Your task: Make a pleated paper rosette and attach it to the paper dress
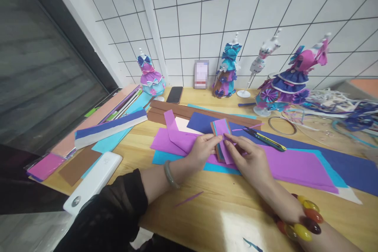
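A small stack of layered paper pieces (pixel 221 128), purple on top with blue and brown edges showing, is held between my two hands. My left hand (pixel 203 147) pinches its left edge between thumb and fingers. On the right side of the stack, the fingertips of my right hand (pixel 246 155) are closed on the purple layer. Beneath both hands lie a long purple paper sheet (pixel 298 167), a blue sheet (pixel 168 158) and a dark blue sheet (pixel 348 165). Just beyond my right hand, a green and yellow utility knife (pixel 267 140) rests on the paper.
Several small dress forms stand along the tiled wall, including a pink-and-navy one (pixel 291 75) and a bare one (pixel 261 57). A phone (pixel 175 95) lies at the back. Folded brown paper (pixel 206 116), a white device (pixel 93 181), a metal ring (pixel 282 125) and purple scraps (pixel 189 198) are on the table (pixel 206 216).
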Demonstrator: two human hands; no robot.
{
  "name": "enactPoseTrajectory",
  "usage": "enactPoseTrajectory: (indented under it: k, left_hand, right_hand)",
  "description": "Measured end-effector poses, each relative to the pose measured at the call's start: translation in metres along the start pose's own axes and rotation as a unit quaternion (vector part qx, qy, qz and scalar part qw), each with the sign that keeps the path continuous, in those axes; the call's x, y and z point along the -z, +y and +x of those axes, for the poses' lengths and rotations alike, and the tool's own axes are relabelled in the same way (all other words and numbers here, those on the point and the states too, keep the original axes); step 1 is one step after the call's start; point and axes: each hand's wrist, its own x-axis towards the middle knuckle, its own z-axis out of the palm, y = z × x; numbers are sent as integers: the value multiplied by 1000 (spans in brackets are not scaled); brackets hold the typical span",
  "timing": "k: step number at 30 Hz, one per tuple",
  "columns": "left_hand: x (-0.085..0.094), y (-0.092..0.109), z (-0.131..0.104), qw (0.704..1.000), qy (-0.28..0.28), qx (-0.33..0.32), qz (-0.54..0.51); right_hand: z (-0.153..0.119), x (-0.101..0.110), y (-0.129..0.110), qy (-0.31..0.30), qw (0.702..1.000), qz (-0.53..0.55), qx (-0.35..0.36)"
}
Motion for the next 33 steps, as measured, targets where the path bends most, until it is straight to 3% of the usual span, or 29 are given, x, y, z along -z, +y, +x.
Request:
enactPoseTrajectory:
  k: [4, 8, 12, 16, 23, 33]
  left_hand:
    - [3, 4, 4, 1000, 13, 3, -6]
    - [5, 7, 7, 1000, 15, 15, -18]
    - [4, 10, 6, 999, 23, 13, -27]
    - [4, 11, 6, 999, 25, -2, -26]
    - [5, 11, 8, 999, 27, -10, -28]
    - [3, 14, 5, 999, 23, 2, -29]
  right_hand:
    - [4, 4, 2, 8, 1000, 8, -9]
    - [10, 6, 10, 53, 995, 46, -75]
    - [15, 6, 11, 11, 971, 146, -188]
    - [19, 8, 1, -46, 944, 212, -247]
    - [15, 6, 6, -167, 916, 264, -252]
    - [11, 6, 11, -169, 935, 196, -241]
